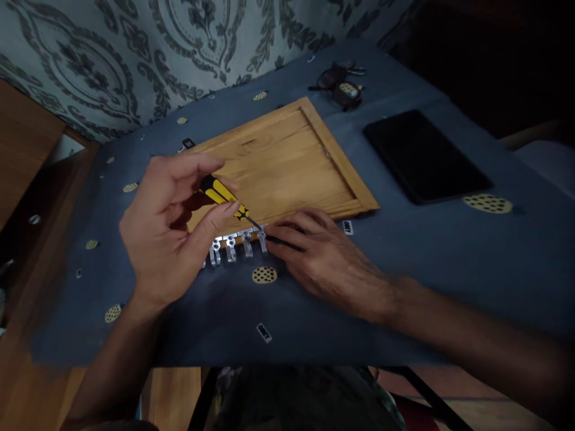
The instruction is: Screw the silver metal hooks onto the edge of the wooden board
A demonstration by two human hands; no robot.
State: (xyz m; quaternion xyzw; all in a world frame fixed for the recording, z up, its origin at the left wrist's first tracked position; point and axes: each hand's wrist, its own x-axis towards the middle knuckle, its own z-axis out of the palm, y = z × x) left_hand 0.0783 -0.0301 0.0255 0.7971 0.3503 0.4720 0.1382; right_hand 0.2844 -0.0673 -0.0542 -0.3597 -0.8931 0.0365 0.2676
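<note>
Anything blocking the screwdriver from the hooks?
Nothing visible. The screwdriver, in the left hand, has a clear line over the board to the strip of hooks. The right hand lies close beside the tip, not across it. Too small to tell whether the tip sits in a screw.

Your left hand (159,236) is curled above the table (215,335), index finger extended, thumb opposite; its forearm (114,359) rises across the near edge, towards the left corner. Your right hand (323,260), apart from it, is back-up, fingers bent, forearm (462,332) slanting in from the near right.
</note>
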